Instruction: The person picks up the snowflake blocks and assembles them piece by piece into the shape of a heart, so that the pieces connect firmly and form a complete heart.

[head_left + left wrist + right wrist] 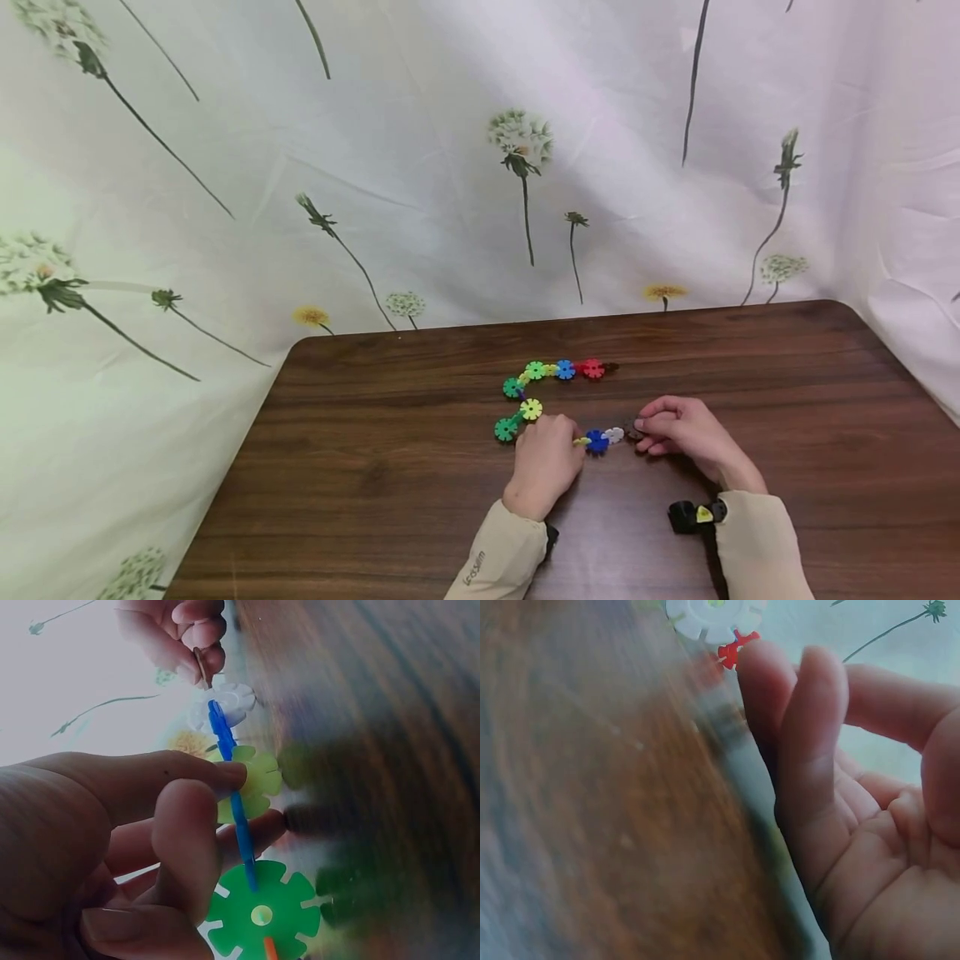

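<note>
A chain of colourful notched snowflake discs winds over the table. My left hand (pixel 547 458) lies over its near part and pinches a yellow-green disc (pixel 262 774) there. Beside that disc, an edge-on blue disc (pixel 241 832) joins a green disc (pixel 289 900). To the right of the left hand follow a dark blue disc (pixel 597 442) and a white disc (pixel 613 435). My right hand (pixel 693 442) pinches a dark brown disc (pixel 632 431) between thumb and forefinger, right at the white disc's edge. In the right wrist view, the fingers mostly hide the brown disc.
The chain's far stretch curves behind the left hand, through a yellow disc (pixel 531 409) and a light green disc (pixel 535 370) to a red disc (pixel 593 368) and a dark end piece. A dandelion-print cloth (pixel 450 167) hangs behind the wooden table (pixel 360 500).
</note>
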A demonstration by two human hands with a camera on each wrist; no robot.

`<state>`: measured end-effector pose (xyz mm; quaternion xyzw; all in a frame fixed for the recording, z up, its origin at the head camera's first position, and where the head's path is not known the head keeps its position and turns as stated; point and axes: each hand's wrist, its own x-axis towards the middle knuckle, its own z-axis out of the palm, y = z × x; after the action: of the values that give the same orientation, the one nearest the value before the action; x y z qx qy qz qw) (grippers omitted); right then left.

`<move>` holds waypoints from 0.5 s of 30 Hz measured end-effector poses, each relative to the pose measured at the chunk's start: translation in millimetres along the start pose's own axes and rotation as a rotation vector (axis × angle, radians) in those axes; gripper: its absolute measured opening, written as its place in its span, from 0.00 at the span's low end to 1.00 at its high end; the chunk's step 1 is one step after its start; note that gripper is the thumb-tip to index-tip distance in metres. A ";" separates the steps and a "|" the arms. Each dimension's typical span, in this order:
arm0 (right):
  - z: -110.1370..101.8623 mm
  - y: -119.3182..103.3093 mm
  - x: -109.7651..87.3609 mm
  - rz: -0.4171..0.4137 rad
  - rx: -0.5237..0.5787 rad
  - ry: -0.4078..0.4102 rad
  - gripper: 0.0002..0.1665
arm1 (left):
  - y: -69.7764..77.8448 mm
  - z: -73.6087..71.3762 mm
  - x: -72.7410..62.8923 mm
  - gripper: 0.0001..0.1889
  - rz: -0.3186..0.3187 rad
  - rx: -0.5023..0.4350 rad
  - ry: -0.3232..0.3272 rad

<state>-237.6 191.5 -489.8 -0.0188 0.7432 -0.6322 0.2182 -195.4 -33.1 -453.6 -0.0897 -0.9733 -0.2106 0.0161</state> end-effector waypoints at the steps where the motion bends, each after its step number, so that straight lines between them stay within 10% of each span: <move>1: 0.5 0.0 0.3 0.002 0.002 0.004 0.18 | 0.0 0.1 -0.3 0.17 0.001 0.001 0.004; 15: 3.6 1.6 2.9 0.020 0.037 0.006 0.19 | 2.4 1.5 -0.8 0.17 0.001 0.025 0.014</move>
<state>-238.7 187.6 -492.6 -0.0054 0.7321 -0.6437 0.2229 -194.2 -30.5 -454.0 -0.0884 -0.9757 -0.1991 0.0242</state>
